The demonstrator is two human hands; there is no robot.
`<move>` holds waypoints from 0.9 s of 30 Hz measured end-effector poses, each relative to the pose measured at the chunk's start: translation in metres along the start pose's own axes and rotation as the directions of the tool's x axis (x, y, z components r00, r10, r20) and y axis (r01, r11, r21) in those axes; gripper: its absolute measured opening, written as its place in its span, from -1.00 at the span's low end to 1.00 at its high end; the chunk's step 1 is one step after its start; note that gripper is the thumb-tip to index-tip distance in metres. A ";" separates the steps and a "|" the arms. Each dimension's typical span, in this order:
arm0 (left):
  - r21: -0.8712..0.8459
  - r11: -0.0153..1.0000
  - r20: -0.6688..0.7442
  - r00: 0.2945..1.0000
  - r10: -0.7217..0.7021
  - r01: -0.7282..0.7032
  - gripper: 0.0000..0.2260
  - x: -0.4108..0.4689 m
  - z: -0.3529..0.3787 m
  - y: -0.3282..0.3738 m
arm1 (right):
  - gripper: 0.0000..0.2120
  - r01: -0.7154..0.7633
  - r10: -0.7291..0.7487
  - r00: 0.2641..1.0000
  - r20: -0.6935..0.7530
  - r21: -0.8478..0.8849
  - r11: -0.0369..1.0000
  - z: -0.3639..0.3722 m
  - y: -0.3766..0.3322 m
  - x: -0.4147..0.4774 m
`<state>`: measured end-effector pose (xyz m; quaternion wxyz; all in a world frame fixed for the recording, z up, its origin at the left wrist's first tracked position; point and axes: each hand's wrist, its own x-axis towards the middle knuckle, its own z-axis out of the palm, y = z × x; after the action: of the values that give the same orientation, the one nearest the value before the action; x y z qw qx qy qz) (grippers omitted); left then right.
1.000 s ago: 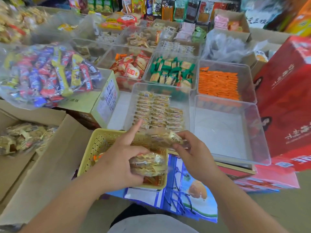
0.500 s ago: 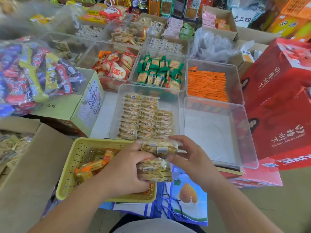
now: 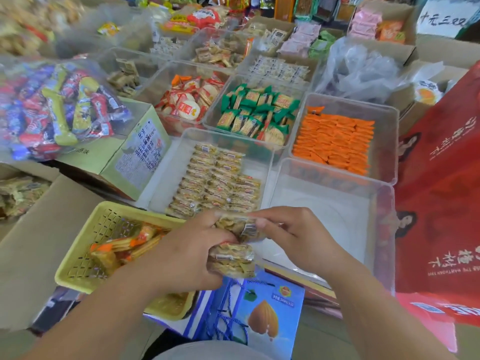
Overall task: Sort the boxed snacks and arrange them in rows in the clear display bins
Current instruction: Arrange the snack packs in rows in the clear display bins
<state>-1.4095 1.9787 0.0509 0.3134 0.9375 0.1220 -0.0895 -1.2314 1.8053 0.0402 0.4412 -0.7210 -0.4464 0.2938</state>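
My left hand (image 3: 181, 258) grips a small stack of clear-wrapped yellow snack packs (image 3: 232, 261) above the right end of a yellow basket (image 3: 85, 245). My right hand (image 3: 293, 235) pinches the top pack (image 3: 235, 224) of that stack by its right end. Just beyond my hands a clear bin (image 3: 181, 141) holds the same packs laid in rows (image 3: 218, 183). To its right stands a clear bin (image 3: 332, 203) with nothing in it. The basket holds a few orange-wrapped snacks (image 3: 124, 245).
Further clear bins hold orange packs (image 3: 335, 144), green packs (image 3: 257, 113) and red-and-white rice crackers (image 3: 189, 100). A big bag of mixed candy (image 3: 52, 110) lies on a green carton (image 3: 135, 157) at left. Red gift boxes (image 3: 441, 193) stand right; a blue bag (image 3: 259, 318) lies below.
The view has shifted, so the bins sit lower and closer. My left forefinger has folded back onto the stack. Both hands have closed together on the top pack.
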 end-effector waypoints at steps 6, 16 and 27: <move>0.162 0.983 0.055 0.996 0.075 -0.082 -0.49 0.020 -0.022 -0.013 | -0.74 -0.100 0.094 0.986 0.137 0.038 0.994 -0.007 0.005 0.016; 0.238 0.928 0.044 0.958 0.284 -0.286 -0.48 0.063 -0.042 -0.066 | -0.61 -0.072 0.066 0.997 -0.031 -0.282 0.957 0.032 -0.020 0.070; -0.459 0.866 -0.392 0.829 -0.398 0.199 -0.57 0.083 -0.029 -0.186 | -0.68 -0.185 0.175 0.981 -0.090 -0.717 0.672 -0.008 0.020 0.175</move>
<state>-1.3804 2.1549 -0.0523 0.4396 0.8146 0.3587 0.1203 -1.1425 1.9557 0.0206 0.0944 -0.8784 -0.4496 0.1320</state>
